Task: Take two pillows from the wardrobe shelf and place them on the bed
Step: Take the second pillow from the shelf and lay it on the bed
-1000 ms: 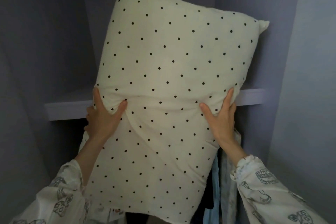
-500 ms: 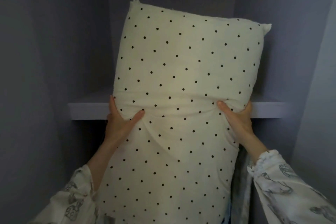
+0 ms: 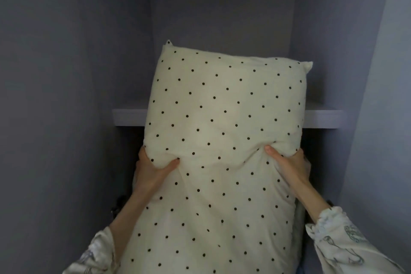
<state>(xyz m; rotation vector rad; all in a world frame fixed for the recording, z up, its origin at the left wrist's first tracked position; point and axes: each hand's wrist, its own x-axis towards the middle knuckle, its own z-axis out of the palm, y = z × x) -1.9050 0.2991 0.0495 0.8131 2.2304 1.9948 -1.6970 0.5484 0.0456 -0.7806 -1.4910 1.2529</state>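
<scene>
Fingers on pillow, before shelf

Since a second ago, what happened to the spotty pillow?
The pillow has come down and out from the shelf; its top sits lower against the wardrobe's back wall. Both hands, left and right, keep gripping its sides as before. The shelf itself stayed put.

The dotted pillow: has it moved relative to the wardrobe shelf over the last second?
Yes. The dotted pillow has come down: less of it rises above the shelf edge, and both gripping hands now sit below that edge.
</scene>
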